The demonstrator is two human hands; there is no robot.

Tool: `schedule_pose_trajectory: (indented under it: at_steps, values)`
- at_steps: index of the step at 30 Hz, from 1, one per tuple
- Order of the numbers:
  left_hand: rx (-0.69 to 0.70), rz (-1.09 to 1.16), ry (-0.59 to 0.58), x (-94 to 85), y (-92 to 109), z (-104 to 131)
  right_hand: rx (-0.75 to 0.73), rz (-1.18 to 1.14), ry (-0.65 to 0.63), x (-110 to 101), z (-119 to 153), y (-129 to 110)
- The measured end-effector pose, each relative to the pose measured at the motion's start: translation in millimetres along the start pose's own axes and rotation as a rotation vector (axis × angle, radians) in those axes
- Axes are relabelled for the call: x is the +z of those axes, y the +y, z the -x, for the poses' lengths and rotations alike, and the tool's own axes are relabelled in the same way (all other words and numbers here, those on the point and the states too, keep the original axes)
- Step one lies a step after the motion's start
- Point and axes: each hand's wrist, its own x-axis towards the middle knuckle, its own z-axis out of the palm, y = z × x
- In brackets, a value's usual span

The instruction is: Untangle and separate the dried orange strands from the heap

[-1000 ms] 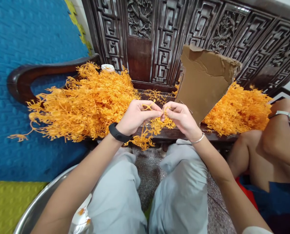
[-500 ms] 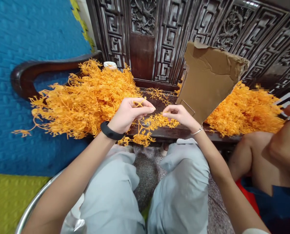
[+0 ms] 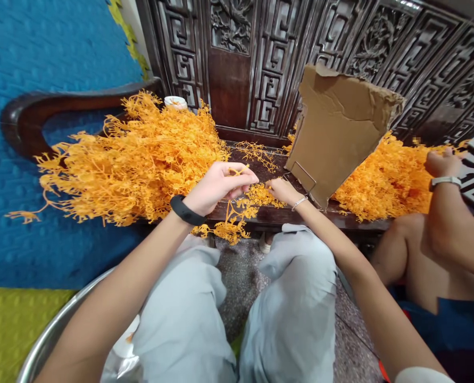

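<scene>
My left hand (image 3: 217,183), with a black band at the wrist, is closed in a pinch on an orange plastic branch (image 3: 237,171). Part of that branch shows above the fingers; the rest is hidden in the hand. Below it, orange sprigs (image 3: 231,231) hang over the bench edge. My right hand (image 3: 283,191), wearing a thin bracelet, reaches down to a small pile of orange pieces (image 3: 263,196). Its fingertips are drawn together there, and what they hold is too small to make out. Left of my hands lies a big heap of orange plastic branches (image 3: 141,165).
A brown cardboard sheet (image 3: 344,122) stands upright on the dark wooden bench, a bent wire (image 3: 306,175) at its foot. Behind it lies another orange heap (image 3: 384,181), with a co-worker's hand (image 3: 446,162) over it. A metal basin's rim (image 3: 61,314) is at lower left.
My right hand has lowered from beside my left hand to the small pile. My left hand stays pinched on the branch. The co-worker's hand has moved up to the right heap.
</scene>
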Motion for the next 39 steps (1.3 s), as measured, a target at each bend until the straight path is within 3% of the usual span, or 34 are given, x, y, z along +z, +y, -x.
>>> schedule_pose_trajectory:
  at_steps: [13, 23, 28, 30, 35, 39]
  values:
    - [0.021, 0.083, 0.037, 10.1, 8.6, -1.8, 0.055, 0.036, 0.152, -6.1, 2.8, -0.5]
    - [0.04, 0.108, 0.043, 11.8, 10.6, 0.1, 0.069, -0.09, 0.247, 6.8, -4.9, 4.2]
    - [0.062, 0.138, 0.069, 10.3, 9.8, 0.7, 0.036, -0.205, 0.319, 0.3, -3.3, -0.3]
    - [0.079, 0.153, 0.065, 9.8, 9.1, 0.4, -0.014, -0.32, 0.351, -8.3, 1.5, -7.4]
    - [0.157, 0.249, 0.163, 8.3, 8.0, -1.3, -0.374, -1.097, 0.324, -41.4, 31.9, -39.2]
    - [0.2, 0.297, 0.213, 5.7, 9.0, -1.1, -0.502, -1.043, 0.31, -62.1, 58.3, -61.5]
